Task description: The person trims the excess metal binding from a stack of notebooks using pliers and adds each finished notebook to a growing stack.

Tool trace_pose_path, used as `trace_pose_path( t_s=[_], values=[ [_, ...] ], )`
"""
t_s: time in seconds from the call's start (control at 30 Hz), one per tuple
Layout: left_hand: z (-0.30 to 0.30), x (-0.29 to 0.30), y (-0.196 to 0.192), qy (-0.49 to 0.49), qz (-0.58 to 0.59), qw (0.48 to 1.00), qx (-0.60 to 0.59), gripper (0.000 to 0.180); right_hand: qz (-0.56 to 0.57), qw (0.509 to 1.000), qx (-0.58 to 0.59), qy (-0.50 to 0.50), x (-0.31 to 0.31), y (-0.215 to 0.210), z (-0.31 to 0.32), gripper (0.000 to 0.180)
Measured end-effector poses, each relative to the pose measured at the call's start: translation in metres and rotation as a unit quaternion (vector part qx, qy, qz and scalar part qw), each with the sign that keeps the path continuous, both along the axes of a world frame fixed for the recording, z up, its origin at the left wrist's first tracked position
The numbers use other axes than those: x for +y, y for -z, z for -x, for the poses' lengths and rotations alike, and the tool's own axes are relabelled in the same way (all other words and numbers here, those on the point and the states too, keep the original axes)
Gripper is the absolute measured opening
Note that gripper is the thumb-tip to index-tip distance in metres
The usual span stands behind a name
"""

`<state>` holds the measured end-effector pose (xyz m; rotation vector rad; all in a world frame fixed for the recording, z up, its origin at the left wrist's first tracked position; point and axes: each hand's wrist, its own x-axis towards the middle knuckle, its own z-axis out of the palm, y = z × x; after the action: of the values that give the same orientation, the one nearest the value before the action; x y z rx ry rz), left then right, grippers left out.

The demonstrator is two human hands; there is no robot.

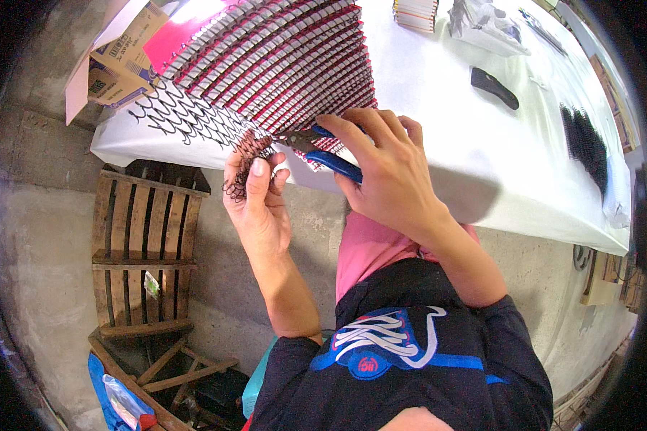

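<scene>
My right hand [381, 169] grips blue-handled cutting pliers [322, 149], their jaws at the near edge of a fanned stack of red-covered notebooks with wire spiral bindings [280, 61]. My left hand [255, 197] pinches a short clump of dark binding wire [246, 154] just left of the plier jaws. Loose wire loops [183, 115] stick out from the stack's left edge. The stack lies on a table under a white cloth [446, 129].
A cardboard box [115, 65] stands at the table's left corner. On the cloth lie a black tool [494, 87], dark wire combs [586, 140], a plastic bag [485, 25] and a small stack of booklets [414, 13]. Wooden pallets [145, 251] rest on the concrete floor at left.
</scene>
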<state>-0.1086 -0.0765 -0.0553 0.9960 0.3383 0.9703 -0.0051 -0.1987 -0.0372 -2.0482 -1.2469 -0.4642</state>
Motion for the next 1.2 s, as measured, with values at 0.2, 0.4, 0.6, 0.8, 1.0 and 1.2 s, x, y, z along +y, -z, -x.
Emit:
trace_pose_path(
  t_s=[0.2, 0.4, 0.6, 0.8, 1.0, 1.2],
  values=[
    [-0.008, -0.002, -0.004, -0.060, -0.054, 0.995, 0.059, 0.018, 0.015, 0.999, -0.030, 0.012, 0.000, -0.005, 0.005, 0.047],
    [-0.009, -0.004, -0.003, -0.092, -0.093, 0.989, 0.069, 0.018, 0.031, 0.998, 0.046, -0.016, 0.001, 0.001, 0.006, 0.042],
    [-0.001, -0.008, 0.001, -0.100, -0.063, 0.988, 0.094, 0.018, 0.032, 0.985, 0.139, -0.095, -0.010, -0.001, -0.011, 0.042],
    [0.012, -0.049, 0.038, 0.112, -0.008, 0.971, 0.209, 0.014, -0.012, 0.982, 0.190, -0.003, -0.096, 0.042, -0.066, 0.040],
    [-0.108, -0.114, 0.032, 0.370, 0.087, 0.912, 0.155, 0.019, -0.142, 0.951, 0.182, 0.204, -0.219, 0.086, -0.083, 0.036],
    [-0.335, -0.131, -0.026, 0.454, 0.118, 0.883, 0.013, 0.014, -0.160, 0.883, 0.441, -0.025, -0.265, 0.119, -0.024, 0.045]
  ],
)
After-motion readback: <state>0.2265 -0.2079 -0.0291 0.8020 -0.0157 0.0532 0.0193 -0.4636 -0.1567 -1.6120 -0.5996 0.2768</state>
